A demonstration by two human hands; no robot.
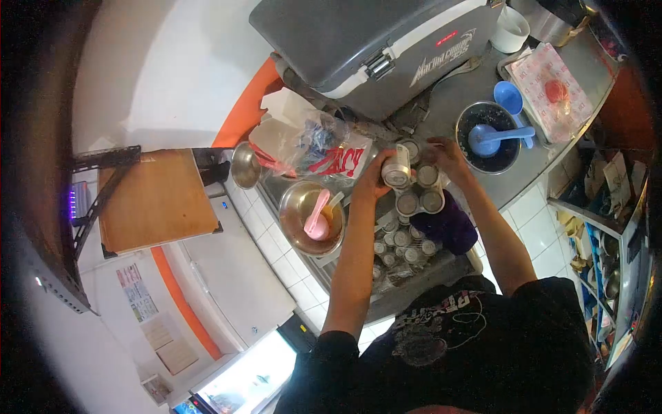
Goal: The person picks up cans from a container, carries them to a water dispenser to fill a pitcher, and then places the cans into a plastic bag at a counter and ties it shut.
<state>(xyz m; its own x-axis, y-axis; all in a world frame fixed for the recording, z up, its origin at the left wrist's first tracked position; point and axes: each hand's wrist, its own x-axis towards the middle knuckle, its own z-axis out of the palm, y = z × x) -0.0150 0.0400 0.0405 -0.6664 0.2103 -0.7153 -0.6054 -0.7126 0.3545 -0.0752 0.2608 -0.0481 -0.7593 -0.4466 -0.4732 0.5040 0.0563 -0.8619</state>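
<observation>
My left hand is wrapped round a pale can with a silvery end, tilted toward me. Several similar round-topped cans stand in a cluster just to its right. Above that cluster is my right hand, its fingers bent and apart, with nothing visible in them. More small silver-topped containers lie under clear plastic nearer my body. Beside them a dark purple cloth lies bunched below my right forearm. Part of the can is hidden by my left fingers.
A large grey cooler box stands behind. To the left are a plastic bag with red print and a steel bowl with a pink ladle. To the right, a dark-filled bowl holds a blue scoop, near patterned paper.
</observation>
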